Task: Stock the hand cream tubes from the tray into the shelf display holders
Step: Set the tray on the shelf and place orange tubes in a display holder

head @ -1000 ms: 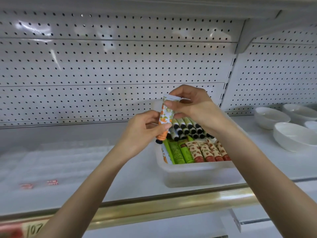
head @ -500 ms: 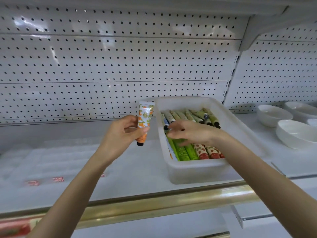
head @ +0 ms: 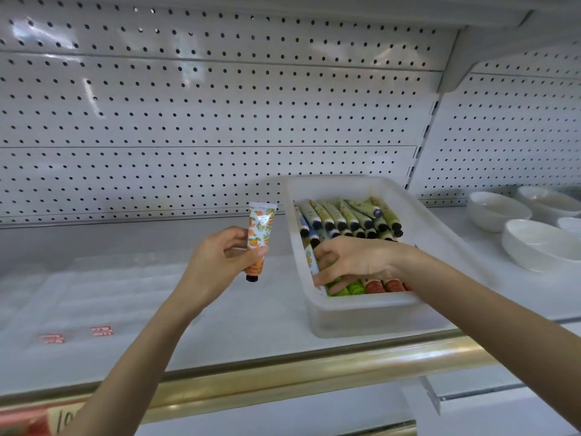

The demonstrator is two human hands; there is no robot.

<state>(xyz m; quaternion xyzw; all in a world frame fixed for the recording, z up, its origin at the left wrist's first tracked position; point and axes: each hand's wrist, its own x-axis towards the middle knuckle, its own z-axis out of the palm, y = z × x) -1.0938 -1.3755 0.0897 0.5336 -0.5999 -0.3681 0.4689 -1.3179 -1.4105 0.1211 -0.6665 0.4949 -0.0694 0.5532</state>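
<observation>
Shelf edge: a brass-coloured metal rail [head: 283, 376] runs below both our forearms, nearest to us.
Left hand [head: 217, 262]: raised above the shelf; thumb and fingertips pinch the held tube about its lower half.
Held tube: a white plastic hand cream tube with orange fruit print and black cap [head: 259, 237], upright with the cap down and the crimped end up, clear of the shelf, just left of the tray.
Right hand [head: 355, 262]: reaches down into the tray; fingers and thumb curl round a second tube.
Second tube: a white orange-print tube [head: 310, 262] lying along the tray wall nearest our left hand, mostly hidden by our fingers.
Tray: a translucent white plastic rectangular tray [head: 361, 316] sitting on the shelf under our right hand.
Tray stock: bright green tubes [head: 355, 287] and red-brown tubes [head: 386, 285] just under our right wrist; a row of pale green black-capped tubes [head: 342, 215] beyond our knuckles.
Display holders: clear plastic shelf holders [head: 94, 287] with small red labels [head: 100, 331], below and left of our left hand.
Bowls: white ceramic bowls [head: 537, 243] on the shelf, well right of our right hand.
Back wall: white perforated metal panel [head: 220, 121] beyond both hands.
</observation>
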